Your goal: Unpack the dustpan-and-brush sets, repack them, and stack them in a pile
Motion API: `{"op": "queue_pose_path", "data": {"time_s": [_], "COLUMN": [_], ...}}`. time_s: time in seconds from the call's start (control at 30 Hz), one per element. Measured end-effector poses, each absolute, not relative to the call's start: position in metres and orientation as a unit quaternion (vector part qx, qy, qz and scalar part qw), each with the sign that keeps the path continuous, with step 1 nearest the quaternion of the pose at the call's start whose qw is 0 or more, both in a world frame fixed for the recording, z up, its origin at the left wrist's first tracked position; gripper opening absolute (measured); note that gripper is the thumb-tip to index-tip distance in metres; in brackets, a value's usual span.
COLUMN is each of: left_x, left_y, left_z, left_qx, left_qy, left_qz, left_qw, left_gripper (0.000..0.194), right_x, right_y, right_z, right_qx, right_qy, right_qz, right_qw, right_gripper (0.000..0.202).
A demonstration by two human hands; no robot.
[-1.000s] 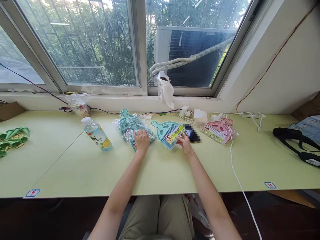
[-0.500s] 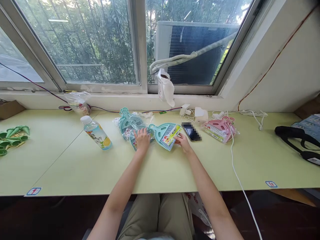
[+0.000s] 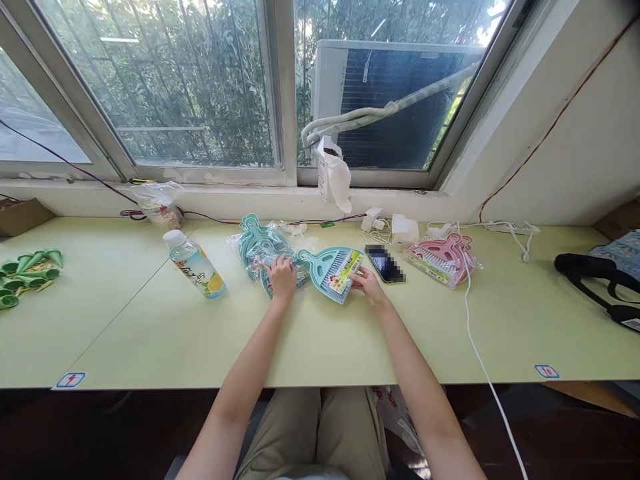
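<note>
Teal plastic: two small dustpan-and-brush sets lie mid-frame on a pale green table (image 3: 150, 333), with both hands on them.
Far left: green plastic cones (image 3: 25, 277) lie in a heap at the left edge.
Left of centre: a clear water bottle (image 3: 195, 265) lies tilted, well apart from the hands.
Left hand: the left hand (image 3: 281, 279) rests palm down, fingers loosely spread, on the bagged teal sets (image 3: 257, 248) in crinkled clear wrap.
Centre: the loose teal dustpan set (image 3: 330, 268), with a yellow label, lies flat with its handle pointing toward the left hand.
Right hand: the right hand (image 3: 369, 285) touches the labelled corner, fingertips together at its edge; whether they pinch it cannot be told.
Change: over the last second the loose set has slid left, away from the phone (image 3: 384, 263), and now lies just beside the bagged pile.
Meaning: it appears the loose set is being drawn toward the pile.
Right: a pink dustpan set (image 3: 440, 260) lies under a white cable (image 3: 475, 347).
Far right: a black strap (image 3: 595, 280) lies at the edge.
</note>
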State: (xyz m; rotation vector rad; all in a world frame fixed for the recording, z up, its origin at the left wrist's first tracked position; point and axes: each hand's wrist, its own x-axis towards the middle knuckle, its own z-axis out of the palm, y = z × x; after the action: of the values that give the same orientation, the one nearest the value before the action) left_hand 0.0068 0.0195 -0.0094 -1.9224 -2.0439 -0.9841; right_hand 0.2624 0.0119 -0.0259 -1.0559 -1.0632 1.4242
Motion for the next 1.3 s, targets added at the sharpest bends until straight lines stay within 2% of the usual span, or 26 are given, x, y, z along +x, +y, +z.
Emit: {"op": "queue_pose_path", "data": {"time_s": [0.37,0.73,1.3], "left_x": [0.008,0.010,0.047], "left_y": [0.019,0.009,-0.018], "left_z": [-0.008,0.002,0.015], "left_qx": [-0.653,-0.657,-0.665], "left_qy": [-0.641,-0.652,-0.573], "left_qz": [-0.400,-0.368,-0.479], "left_qw": [0.052,0.083,0.015], "left_gripper": [0.035,0.029,0.022], "right_x": [0.256,0.257,0.247], "right_y": [0.004,0.005,0.000], "right_z": [-0.017,-0.017,-0.011], "right_qx": [-0.409,-0.405,-0.374], "right_qy": [-0.454,-0.459,-0.456], "right_qz": [0.604,0.599,0.596], "right_qw": [0.512,0.516,0.545], "right_gripper": [0.043,0.045,0.047]}}
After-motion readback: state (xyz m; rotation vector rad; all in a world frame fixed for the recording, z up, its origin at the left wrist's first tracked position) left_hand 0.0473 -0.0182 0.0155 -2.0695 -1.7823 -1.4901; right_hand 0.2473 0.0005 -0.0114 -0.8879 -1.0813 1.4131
